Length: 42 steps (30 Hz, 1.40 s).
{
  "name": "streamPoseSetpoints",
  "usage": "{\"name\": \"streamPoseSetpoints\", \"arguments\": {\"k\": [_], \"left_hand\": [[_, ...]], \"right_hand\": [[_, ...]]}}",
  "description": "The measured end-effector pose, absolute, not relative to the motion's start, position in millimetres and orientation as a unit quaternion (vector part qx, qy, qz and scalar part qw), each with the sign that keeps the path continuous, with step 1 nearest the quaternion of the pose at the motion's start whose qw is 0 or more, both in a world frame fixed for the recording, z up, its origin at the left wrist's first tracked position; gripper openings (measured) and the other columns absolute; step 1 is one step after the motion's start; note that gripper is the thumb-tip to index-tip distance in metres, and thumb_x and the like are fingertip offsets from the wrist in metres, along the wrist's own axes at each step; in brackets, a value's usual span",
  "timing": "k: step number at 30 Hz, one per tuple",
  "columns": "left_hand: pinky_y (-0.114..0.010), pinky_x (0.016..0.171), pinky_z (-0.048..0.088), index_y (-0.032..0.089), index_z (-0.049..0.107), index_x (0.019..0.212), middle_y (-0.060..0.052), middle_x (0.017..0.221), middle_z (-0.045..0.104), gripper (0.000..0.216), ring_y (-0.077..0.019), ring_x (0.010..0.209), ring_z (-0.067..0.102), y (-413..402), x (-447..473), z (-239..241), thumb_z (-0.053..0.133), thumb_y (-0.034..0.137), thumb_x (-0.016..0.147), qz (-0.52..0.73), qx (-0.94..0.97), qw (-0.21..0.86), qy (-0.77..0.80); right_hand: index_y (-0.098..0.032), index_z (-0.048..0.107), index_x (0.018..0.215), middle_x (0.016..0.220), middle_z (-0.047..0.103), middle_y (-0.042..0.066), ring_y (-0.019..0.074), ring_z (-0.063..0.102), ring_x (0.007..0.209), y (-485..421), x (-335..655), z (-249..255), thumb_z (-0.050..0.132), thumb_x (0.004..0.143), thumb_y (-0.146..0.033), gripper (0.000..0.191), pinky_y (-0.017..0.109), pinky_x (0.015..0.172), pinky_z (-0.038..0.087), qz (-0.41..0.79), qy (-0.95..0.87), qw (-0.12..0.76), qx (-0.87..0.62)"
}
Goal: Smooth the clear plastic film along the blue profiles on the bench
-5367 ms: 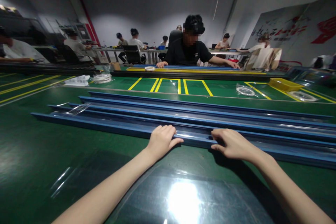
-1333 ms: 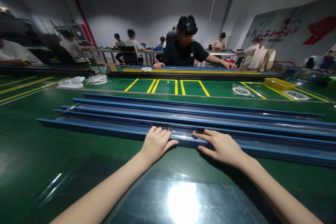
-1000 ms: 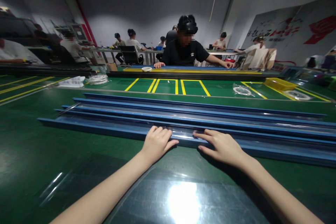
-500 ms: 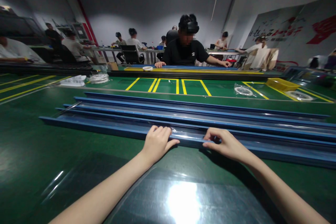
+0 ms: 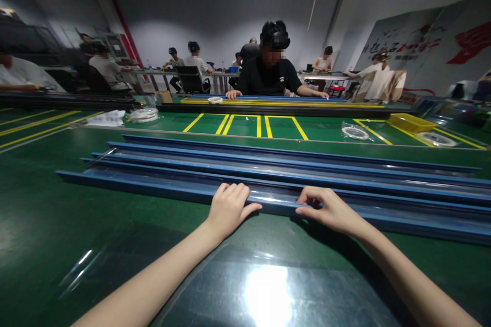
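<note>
While the left hand (image 5: pixel 231 208) holds the near edge of the front long, blue, plastic-looking channel (image 5: pixel 275 207), the right hand (image 5: pixel 326 208) pinches that edge too. The channel lies on the smooth green desk (image 5: pixel 30 209), already lined up beside other blue channels (image 5: pixel 238 161); what work is left, I cannot tell.

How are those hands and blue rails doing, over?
Left hand curled over front edge of near blue rail. Right hand at same edge, thumb outside, fingers inside. It's lying on green table; other blue rails close behind.
</note>
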State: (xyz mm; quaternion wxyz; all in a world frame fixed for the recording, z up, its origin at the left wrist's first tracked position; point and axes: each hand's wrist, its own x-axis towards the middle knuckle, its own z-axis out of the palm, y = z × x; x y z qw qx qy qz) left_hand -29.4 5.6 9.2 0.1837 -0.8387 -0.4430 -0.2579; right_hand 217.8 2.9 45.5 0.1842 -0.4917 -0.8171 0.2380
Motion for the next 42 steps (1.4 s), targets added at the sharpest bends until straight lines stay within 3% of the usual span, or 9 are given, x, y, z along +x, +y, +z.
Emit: {"name": "streamPoseSetpoints", "arguments": {"k": [11,42], "left_hand": [[-0.030,0.061,0.029,0.018,0.051,0.067,-0.002,0.066,0.057,0.034,-0.0158,0.064,0.048,5.8,-29.0,8.1,0.040,0.046,0.082,-0.233,-0.851,0.207,-0.422],[-0.030,0.061,0.030,0.017,0.053,0.067,-0.003,0.067,0.057,0.033,-0.0165,0.065,0.049,6.2,-27.8,8.8,0.040,0.044,0.081,-0.229,-0.849,0.209,-0.428]], "right_hand": [[-0.021,0.054,0.080,0.077,0.058,-0.001,0.0125,0.050,0.066,2.1,218.9,43.5,0.049,0.076,-0.038,0.017,0.024,0.060,0.036,0.201,-0.833,0.149,-0.493],[-0.022,0.056,0.081,0.078,0.060,0.000,0.0138,0.053,0.068,0.1,217.1,44.7,0.045,0.078,-0.042,0.023,0.025,0.062,0.037,0.163,-0.838,0.113,-0.507]]}}
